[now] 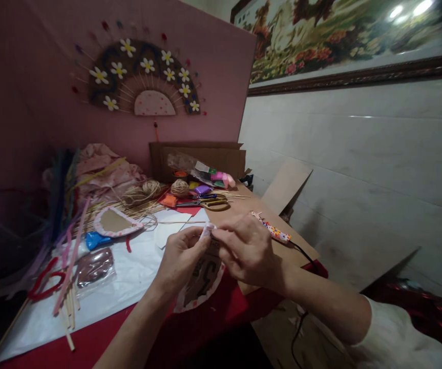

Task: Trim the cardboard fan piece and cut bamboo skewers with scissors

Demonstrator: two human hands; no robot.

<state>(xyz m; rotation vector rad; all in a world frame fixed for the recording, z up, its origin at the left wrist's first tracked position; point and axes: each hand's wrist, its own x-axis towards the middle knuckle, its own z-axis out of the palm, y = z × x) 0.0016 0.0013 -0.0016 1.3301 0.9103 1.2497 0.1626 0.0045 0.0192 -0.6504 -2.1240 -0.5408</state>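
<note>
My left hand (180, 259) is closed, pinching the top end of a cardboard piece (203, 277) with dark printing and a pale fabric-wrapped edge. At that same end my right hand (249, 246) is closed, its thumb and fingers pressing the whitish fabric (208, 229). The piece hangs below the hands over the table's front edge, partly covered by the fingers. Just right of my right hand lies a glue gun (276, 231) with a flower-patterned body and a black cord. A second fabric-edged cardboard piece (117, 223) rests on the left side of the table.
Gold-handled scissors (216, 205), twine balls (180, 188) and an orange packet (168, 200) sit behind the hands. A brown packet (96, 266), thin sticks (69, 307) and red pipe cleaners (46, 287) lie left on white sheeting (128, 287). A flowered fan (142, 64) hangs on the pink panel.
</note>
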